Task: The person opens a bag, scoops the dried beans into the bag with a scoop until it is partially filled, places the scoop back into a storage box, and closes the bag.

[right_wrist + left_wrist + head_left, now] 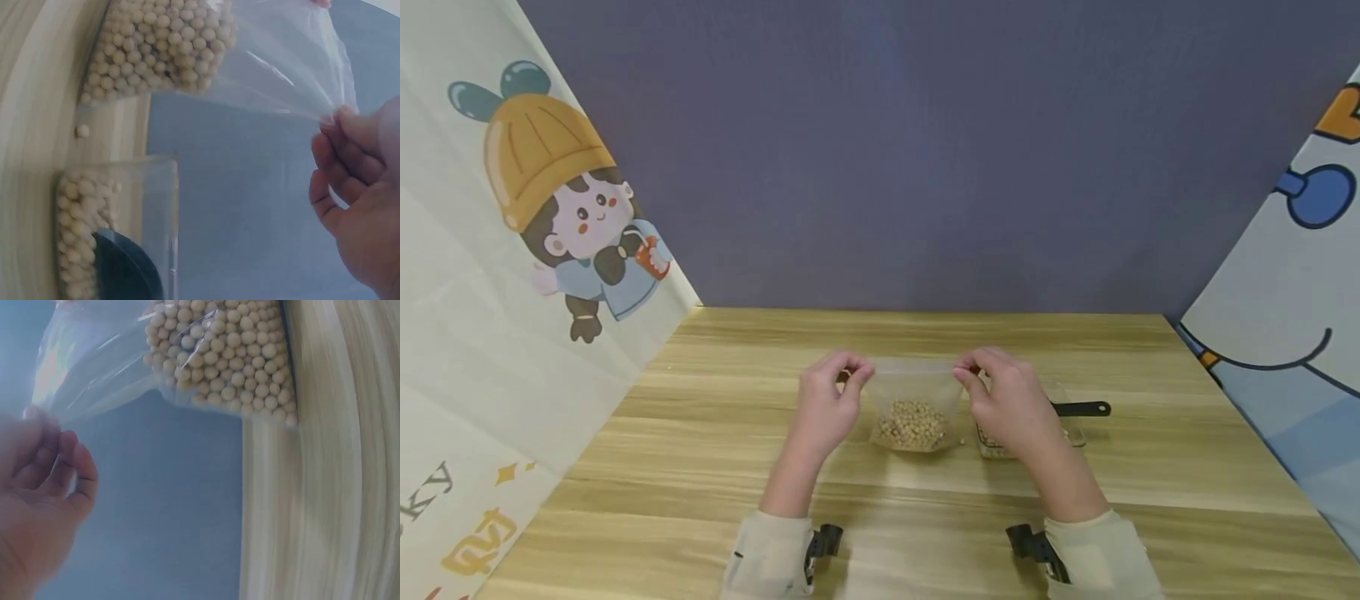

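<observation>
A clear plastic bag stands upright on the table, its lower part full of round tan soybeans. My left hand pinches the bag's top left corner between thumb and finger. At the top right corner my right hand pinches it the same way, so the top edge is stretched straight between both hands. The right wrist view shows the beans packed at the bag's bottom and the right hand at the upper corner. In the left wrist view the left hand holds the opposite corner.
A clear box of soybeans stands right of the bag, partly hidden by my right hand in the head view. A black scoop lies in it, its handle sticking out rightward. One loose bean lies between bag and box.
</observation>
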`<action>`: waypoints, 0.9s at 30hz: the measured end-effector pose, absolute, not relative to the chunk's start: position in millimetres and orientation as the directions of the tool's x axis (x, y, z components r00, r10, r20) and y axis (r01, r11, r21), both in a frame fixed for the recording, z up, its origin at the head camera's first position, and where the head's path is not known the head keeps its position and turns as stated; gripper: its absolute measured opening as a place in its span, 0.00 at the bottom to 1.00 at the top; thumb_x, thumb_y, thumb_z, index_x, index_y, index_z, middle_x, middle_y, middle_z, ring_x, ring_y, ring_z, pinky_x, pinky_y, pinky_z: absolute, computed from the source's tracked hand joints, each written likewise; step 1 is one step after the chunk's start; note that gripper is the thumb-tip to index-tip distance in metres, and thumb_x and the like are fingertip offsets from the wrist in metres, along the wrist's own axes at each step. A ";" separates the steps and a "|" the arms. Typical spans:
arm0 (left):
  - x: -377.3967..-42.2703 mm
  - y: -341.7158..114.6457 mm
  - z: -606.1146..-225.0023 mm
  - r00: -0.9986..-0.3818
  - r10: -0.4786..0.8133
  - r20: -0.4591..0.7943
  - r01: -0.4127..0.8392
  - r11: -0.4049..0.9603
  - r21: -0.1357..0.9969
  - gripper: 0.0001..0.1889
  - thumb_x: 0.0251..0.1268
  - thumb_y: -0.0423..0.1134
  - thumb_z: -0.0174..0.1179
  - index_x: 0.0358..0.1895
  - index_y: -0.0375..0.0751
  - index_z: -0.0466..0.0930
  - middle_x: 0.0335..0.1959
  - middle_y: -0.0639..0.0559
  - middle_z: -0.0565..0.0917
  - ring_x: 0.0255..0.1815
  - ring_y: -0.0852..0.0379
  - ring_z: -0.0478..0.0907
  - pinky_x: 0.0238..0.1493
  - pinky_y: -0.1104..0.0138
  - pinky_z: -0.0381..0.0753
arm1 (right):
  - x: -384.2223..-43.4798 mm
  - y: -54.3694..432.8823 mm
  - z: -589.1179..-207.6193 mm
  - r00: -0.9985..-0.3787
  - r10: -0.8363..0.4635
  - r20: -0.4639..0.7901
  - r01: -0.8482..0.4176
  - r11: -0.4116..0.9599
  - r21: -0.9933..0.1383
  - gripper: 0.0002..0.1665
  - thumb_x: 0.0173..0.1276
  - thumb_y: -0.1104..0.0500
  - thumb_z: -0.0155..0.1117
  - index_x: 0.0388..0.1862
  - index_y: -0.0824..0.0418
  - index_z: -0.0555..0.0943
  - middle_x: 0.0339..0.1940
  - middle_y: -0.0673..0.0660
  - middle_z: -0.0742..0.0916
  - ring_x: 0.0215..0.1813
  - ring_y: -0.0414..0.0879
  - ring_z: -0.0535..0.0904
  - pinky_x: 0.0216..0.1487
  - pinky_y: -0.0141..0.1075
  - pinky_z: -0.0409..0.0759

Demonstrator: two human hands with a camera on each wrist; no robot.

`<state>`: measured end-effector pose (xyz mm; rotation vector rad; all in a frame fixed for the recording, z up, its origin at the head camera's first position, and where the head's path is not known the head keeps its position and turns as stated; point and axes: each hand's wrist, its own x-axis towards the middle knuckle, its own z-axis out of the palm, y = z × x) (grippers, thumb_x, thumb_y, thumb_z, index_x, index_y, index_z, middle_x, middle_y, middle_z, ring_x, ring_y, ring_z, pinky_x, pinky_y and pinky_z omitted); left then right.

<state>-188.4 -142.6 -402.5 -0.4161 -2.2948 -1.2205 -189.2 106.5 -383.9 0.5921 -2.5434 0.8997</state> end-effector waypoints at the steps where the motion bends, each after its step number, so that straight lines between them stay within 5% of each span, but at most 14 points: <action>1: -188.2 -143.4 -401.9 -0.833 0.033 0.552 0.482 0.535 0.695 0.04 0.73 0.32 0.66 0.38 0.35 0.86 0.37 0.44 0.90 0.40 0.51 0.87 0.47 0.62 0.91 | -189.3 108.3 -382.1 -0.843 -0.278 0.461 -0.504 0.709 -0.493 0.05 0.77 0.61 0.67 0.45 0.61 0.87 0.43 0.56 0.90 0.45 0.51 0.85 0.49 0.50 0.87; 8: -185.7 -149.9 -397.4 -0.903 0.101 0.417 0.419 0.416 0.807 0.05 0.75 0.37 0.65 0.43 0.40 0.88 0.42 0.49 0.90 0.47 0.54 0.85 0.57 0.58 0.90 | -192.3 101.4 -363.4 -0.822 -0.431 0.372 -0.554 0.756 -0.348 0.19 0.77 0.46 0.68 0.59 0.54 0.86 0.49 0.50 0.90 0.58 0.52 0.84 0.68 0.65 0.75; 16: -184.8 -151.7 -396.2 -0.902 0.152 0.405 0.429 0.428 0.796 0.05 0.76 0.37 0.64 0.43 0.42 0.87 0.41 0.51 0.88 0.47 0.56 0.83 0.59 0.56 0.89 | -193.4 66.5 -346.4 -0.783 -0.539 0.310 -0.610 0.763 -0.214 0.15 0.77 0.44 0.68 0.54 0.49 0.88 0.53 0.47 0.91 0.66 0.56 0.83 0.72 0.64 0.70; 22: -185.3 -151.3 -395.9 -0.883 0.187 0.430 0.467 0.446 0.764 0.04 0.76 0.36 0.63 0.42 0.41 0.86 0.42 0.50 0.88 0.47 0.56 0.83 0.59 0.53 0.89 | -198.4 48.9 -342.1 -0.742 -0.600 0.299 -0.658 0.738 -0.151 0.07 0.78 0.48 0.67 0.47 0.45 0.90 0.46 0.42 0.91 0.52 0.46 0.84 0.62 0.52 0.71; 27: -186.0 -149.8 -396.1 -0.837 0.204 0.508 0.530 0.531 0.661 0.03 0.73 0.35 0.65 0.38 0.41 0.85 0.37 0.52 0.88 0.40 0.59 0.82 0.48 0.63 0.89 | -202.3 43.3 -343.2 -0.690 -0.641 0.337 -0.701 0.707 -0.091 0.07 0.77 0.50 0.68 0.41 0.46 0.91 0.39 0.42 0.91 0.44 0.43 0.80 0.56 0.49 0.69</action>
